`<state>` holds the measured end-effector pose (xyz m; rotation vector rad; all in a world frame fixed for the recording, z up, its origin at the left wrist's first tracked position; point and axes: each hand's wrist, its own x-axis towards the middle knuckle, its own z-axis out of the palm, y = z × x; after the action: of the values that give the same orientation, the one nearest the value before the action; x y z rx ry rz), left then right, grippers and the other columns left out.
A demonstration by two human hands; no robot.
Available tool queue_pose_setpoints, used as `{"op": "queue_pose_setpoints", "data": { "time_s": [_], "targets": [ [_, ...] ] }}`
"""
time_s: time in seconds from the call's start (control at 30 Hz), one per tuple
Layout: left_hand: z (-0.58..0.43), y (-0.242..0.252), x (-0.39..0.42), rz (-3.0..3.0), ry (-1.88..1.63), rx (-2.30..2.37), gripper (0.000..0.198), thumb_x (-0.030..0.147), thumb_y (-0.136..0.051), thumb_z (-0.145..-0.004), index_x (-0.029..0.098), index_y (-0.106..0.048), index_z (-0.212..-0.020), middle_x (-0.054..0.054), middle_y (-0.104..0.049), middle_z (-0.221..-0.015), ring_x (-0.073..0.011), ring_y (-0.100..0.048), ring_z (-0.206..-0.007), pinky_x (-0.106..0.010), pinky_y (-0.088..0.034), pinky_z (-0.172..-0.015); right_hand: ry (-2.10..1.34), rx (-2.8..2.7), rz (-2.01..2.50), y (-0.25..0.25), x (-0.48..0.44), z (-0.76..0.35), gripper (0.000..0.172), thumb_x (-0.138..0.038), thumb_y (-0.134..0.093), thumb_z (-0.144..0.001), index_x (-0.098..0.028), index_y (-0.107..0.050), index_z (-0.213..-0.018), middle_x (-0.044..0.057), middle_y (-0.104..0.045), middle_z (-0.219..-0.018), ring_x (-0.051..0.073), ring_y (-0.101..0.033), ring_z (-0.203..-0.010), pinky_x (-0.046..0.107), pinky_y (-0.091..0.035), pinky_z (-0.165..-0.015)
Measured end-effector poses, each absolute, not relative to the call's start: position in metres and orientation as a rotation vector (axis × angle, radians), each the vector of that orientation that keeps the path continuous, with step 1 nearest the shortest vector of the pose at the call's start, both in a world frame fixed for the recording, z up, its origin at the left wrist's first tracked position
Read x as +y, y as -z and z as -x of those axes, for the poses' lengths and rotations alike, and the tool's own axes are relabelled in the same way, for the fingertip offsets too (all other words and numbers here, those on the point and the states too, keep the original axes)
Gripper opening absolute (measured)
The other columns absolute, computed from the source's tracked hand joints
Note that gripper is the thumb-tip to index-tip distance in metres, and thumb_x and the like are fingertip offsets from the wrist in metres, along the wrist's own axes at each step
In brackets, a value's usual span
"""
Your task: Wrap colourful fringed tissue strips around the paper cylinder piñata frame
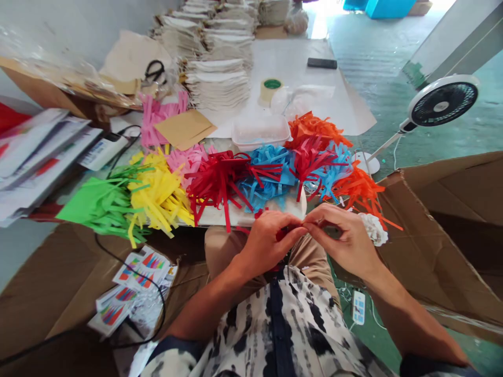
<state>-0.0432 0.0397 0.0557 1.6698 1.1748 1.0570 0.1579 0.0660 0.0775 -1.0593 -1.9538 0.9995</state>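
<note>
Showing between the left fingers (291,239) is red paper (285,231).

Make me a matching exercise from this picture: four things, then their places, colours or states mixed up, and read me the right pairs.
1. Left hand
2. Green fringed paper
3. Fan
4. Tape roll

A. Black inside a white rim
B. On the white sheet
C. Fingertips close against those of the right hand
D. Beside the yellow fringed paper

Pairs: 1-C, 2-D, 3-A, 4-B
</note>
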Motion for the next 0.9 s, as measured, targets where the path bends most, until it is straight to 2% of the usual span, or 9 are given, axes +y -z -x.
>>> {"op": "queue_pose_setpoints", "data": {
  "time_s": [0.23,0.33,0.43,0.5,0.6,0.67,0.73,0.83,0.9],
  "targets": [
    [0.042,-0.04,0.027,-1.513,-0.942,1.127,0.032,0.038,-0.062,-0.104,0.017,-0.073,-0.084,-0.001,-0.074,-0.079,-0.0131,-0.064,-0.074,-0.025,-0.045,-0.074,-0.942,-1.82,1.171,-0.061,0.053,-0.168,0.017,-0.031,-0.059,-0.106,-0.023,-0.06,-0.091,-0.001,-0.061,-0.088,0.013,-0.059,-0.078,0.026,-0.048,-0.072],
    [0.041,-0.037,0.023,-1.411,-0.918,1.076,0.036,0.042,-0.059,-0.106,0.016,-0.07,-0.084,-0.001,-0.071,-0.08,-0.0117,-0.061,-0.072,-0.023,-0.045,-0.071,-1.033,-1.67,1.193,-0.055,0.049,-0.169,0.011,-0.035,-0.062,-0.105,-0.025,-0.067,-0.102,-0.001,-0.064,-0.092,0.012,-0.061,-0.08,0.025,-0.05,-0.073],
    [0.04,-0.034,0.023,-1.348,-0.926,1.038,0.038,0.046,-0.056,-0.107,0.015,-0.067,-0.086,-0.001,-0.069,-0.081,-0.0118,-0.06,-0.074,-0.023,-0.046,-0.073,-1.19,-1.685,1.141,-0.053,0.047,-0.164,0.021,-0.038,-0.067,-0.102,-0.027,-0.073,-0.119,0.003,-0.071,-0.11,0.016,-0.068,-0.096,0.028,-0.055,-0.085],
    [0.039,-0.033,0.025,-1.352,-0.918,1.041,0.038,0.047,-0.055,-0.106,0.015,-0.066,-0.089,0.0,-0.066,-0.08,-0.0117,-0.058,-0.073,-0.023,-0.045,-0.071,-1.208,-1.772,1.093,-0.052,0.048,-0.16,0.018,-0.038,-0.067,-0.102,-0.025,-0.08,-0.104,0.006,-0.073,-0.113,0.019,-0.07,-0.104,0.031,-0.056,-0.091],
    [0.038,-0.03,0.028,-1.394,-0.847,1.043,0.036,0.047,-0.051,-0.107,0.015,-0.063,-0.094,0.002,-0.06,-0.074,-0.0105,-0.051,-0.066,-0.023,-0.04,-0.063,-1.228,-1.71,1.126,-0.052,0.057,-0.155,0.032,-0.04,-0.066,-0.103,-0.022,-0.077,-0.078,0.006,-0.076,-0.107,0.016,-0.072,-0.087,0.028,-0.058,-0.078],
    [0.039,-0.027,0.031,-1.424,-0.784,1.048,0.032,0.043,-0.049,-0.108,0.016,-0.062,-0.094,0.004,-0.057,-0.069,-0.01,-0.048,-0.061,-0.023,-0.037,-0.06,-1.295,-1.534,1.17,-0.054,0.073,-0.154,0.029,-0.044,-0.068,-0.101,-0.022,-0.076,-0.083,0.006,-0.078,-0.106,0.013,-0.07,-0.07,0.026,-0.057,-0.064],
    [0.043,-0.023,0.035,-1.441,-0.754,1.081,0.032,0.04,-0.047,-0.108,0.017,-0.062,-0.092,0.004,-0.056,-0.065,-0.0104,-0.049,-0.059,-0.023,-0.037,-0.059,-1.335,-1.341,1.179,-0.058,0.098,-0.153,0.026,-0.048,-0.07,-0.098,-0.023,-0.073,-0.091,0.006,-0.079,-0.102,0.014,-0.07,-0.063,0.028,-0.058,-0.059],
    [0.054,-0.021,0.04,-1.492,-0.793,1.133,0.031,0.038,-0.05,-0.106,0.017,-0.069,-0.095,0.002,-0.062,-0.07,-0.0124,-0.055,-0.064,-0.024,-0.041,-0.062,-1.119,-1.221,1.087,-0.072,0.138,-0.15,0.023,-0.047,-0.07,-0.098,-0.025,-0.067,-0.092,0.009,-0.08,-0.1,0.022,-0.078,-0.079,0.037,-0.063,-0.072],
    [0.065,-0.024,0.043,-1.534,-0.824,1.143,0.028,0.039,-0.055,-0.105,0.018,-0.073,-0.108,0.0,-0.07,-0.08,-0.014,-0.061,-0.071,-0.024,-0.045,-0.068,-0.708,-1.323,1.013,-0.082,0.159,-0.147,0.025,-0.048,-0.057,-0.104,-0.025,-0.066,-0.103,0.015,-0.078,-0.115,0.029,-0.079,-0.103,0.046,-0.062,-0.087]
  ]
}}
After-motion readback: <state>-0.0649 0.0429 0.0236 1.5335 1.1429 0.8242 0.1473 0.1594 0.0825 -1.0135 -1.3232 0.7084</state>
